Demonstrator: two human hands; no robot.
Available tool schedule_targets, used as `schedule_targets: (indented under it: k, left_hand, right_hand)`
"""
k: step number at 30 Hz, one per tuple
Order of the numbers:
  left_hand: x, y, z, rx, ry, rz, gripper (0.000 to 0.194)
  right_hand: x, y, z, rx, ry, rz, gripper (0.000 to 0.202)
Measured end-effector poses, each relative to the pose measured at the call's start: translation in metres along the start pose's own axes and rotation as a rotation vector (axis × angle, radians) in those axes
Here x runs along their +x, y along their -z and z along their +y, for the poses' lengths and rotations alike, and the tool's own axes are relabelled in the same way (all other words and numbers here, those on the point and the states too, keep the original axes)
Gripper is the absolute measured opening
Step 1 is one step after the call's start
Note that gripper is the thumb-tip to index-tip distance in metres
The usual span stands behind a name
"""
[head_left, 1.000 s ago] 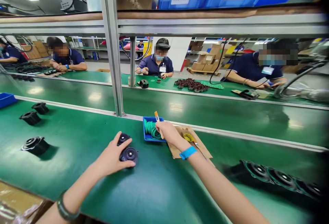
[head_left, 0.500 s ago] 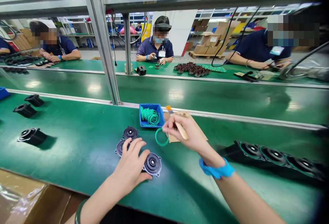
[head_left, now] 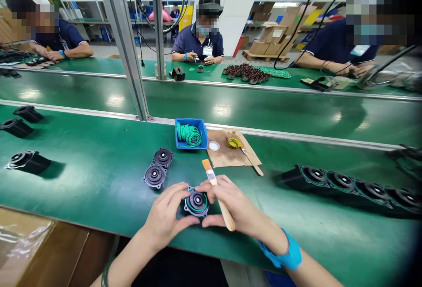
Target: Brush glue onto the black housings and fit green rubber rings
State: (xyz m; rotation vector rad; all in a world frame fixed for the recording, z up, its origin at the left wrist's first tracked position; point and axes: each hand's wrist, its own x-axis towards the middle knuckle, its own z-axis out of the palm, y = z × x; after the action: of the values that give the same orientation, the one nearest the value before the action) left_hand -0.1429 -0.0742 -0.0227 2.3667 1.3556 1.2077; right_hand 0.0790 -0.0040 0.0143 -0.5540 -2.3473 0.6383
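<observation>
Ridged black cover [head_left: 197, 200] on the green tabletop [head_left: 99, 194], between 2 half-curled hands
Left hand [head_left: 167, 211] grips the cover's left edge; right hand [head_left: 238, 205] has fingertips at the far right edge and a wooden-handled brush [head_left: 224, 211] tucked across it; the cover looks like stiff, light plastic, best taken by its lugged rim, clear of the green ring [head_left: 198, 211], probably rubbery, stretchy and slick

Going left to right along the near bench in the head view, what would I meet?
Three black housings, two bare dark discs, a disc with a green ring, brown cardboard, a row of black units.
</observation>
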Motion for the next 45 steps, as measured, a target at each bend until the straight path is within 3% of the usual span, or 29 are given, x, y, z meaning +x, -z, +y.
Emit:
schedule_targets:
  k: [5,9,10,12,15,19,22,25,28,31,35,39,45]
  left_hand:
    - [0.001,-0.005,0.001,0.142,-0.181,0.115,0.029]
    - [-0.002,-0.009,0.014,0.286,-0.267,0.188,0.009]
    - [-0.003,-0.011,0.018,0.315,-0.268,0.195,0.002]
    - [-0.005,-0.016,0.027,0.359,-0.252,0.203,0.012]
    - [-0.009,-0.025,0.035,0.405,-0.213,0.232,0.016]
    - [-0.015,-0.027,0.032,0.361,-0.145,0.255,0.014]
    - [-0.011,-0.015,0.024,0.137,0.027,0.181,0.019]
    - [0.002,-0.001,0.017,-0.1,0.163,-0.055,0.057]
    - [0.016,0.004,0.012,-0.224,0.179,-0.263,0.077]
    - [0.022,-0.003,0.011,-0.097,0.262,-0.23,0.073]
    - [0.019,-0.01,0.011,-0.01,0.365,-0.212,0.094]
    - [0.011,-0.004,0.006,-0.226,0.334,-0.286,0.086]
    - [0.007,-0.008,0.0,-0.268,0.389,-0.173,0.08]
  right_hand:
    - [-0.02,-0.018,0.004,-0.175,0.139,0.162,0.024]
    - [-0.033,-0.031,-0.006,-0.347,0.192,0.278,0.017]
    - [-0.036,-0.033,-0.009,-0.384,0.19,0.298,0.015]
    - [-0.042,-0.036,-0.017,-0.436,0.181,0.3,0.011]
    - [-0.048,-0.04,-0.025,-0.447,0.195,0.246,0.027]
    - [-0.046,-0.043,-0.022,-0.27,0.188,0.31,0.018]
    - [-0.037,-0.03,-0.008,0.088,-0.023,0.436,0.012]
    - [-0.019,0.001,0.015,0.314,-0.338,0.568,0.008]
    - [0.007,0.035,0.048,0.415,-0.5,0.642,0.036]
    - [0.03,0.052,0.083,0.361,-0.612,0.596,0.059]
    - [0.045,0.049,0.118,0.035,-0.664,0.538,0.076]
    - [0.048,0.036,0.136,-0.09,-0.691,0.512,0.071]
    - [0.051,0.031,0.141,-0.248,-0.737,0.45,0.057]
